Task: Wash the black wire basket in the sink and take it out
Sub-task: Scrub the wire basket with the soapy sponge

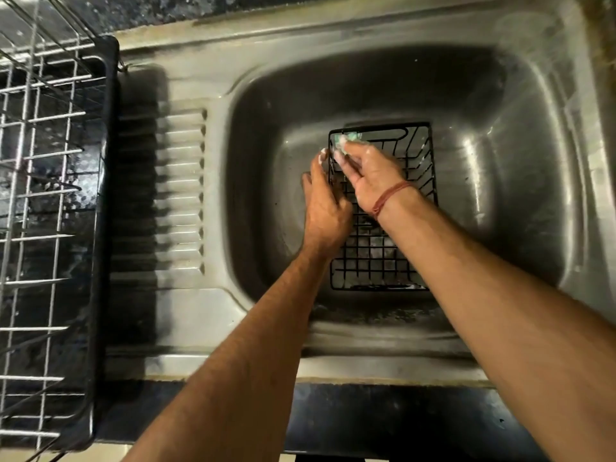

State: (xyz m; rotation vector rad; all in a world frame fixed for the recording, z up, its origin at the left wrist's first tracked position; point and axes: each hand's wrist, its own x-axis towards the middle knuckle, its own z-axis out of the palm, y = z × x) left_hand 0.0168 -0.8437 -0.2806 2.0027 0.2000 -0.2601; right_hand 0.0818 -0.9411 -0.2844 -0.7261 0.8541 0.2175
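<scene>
The black wire basket (376, 258) lies inside the steel sink (266, 135). My left hand (325, 208) holds the basket's left side, its fingers along the wire edge with soap foam on the fingertips. My right hand (368, 173), a red thread round its wrist, reaches over the basket and pinches a small green, soapy scrubber (345, 139) against the far left corner of the rim. Both forearms cover part of the basket's middle.
A ribbed steel draining board (180, 195) adjoins the sink on the left. Further left a metal wire dish rack (36, 208) stands in a black tray (105, 228). Dark counter runs along the near edge (383, 421).
</scene>
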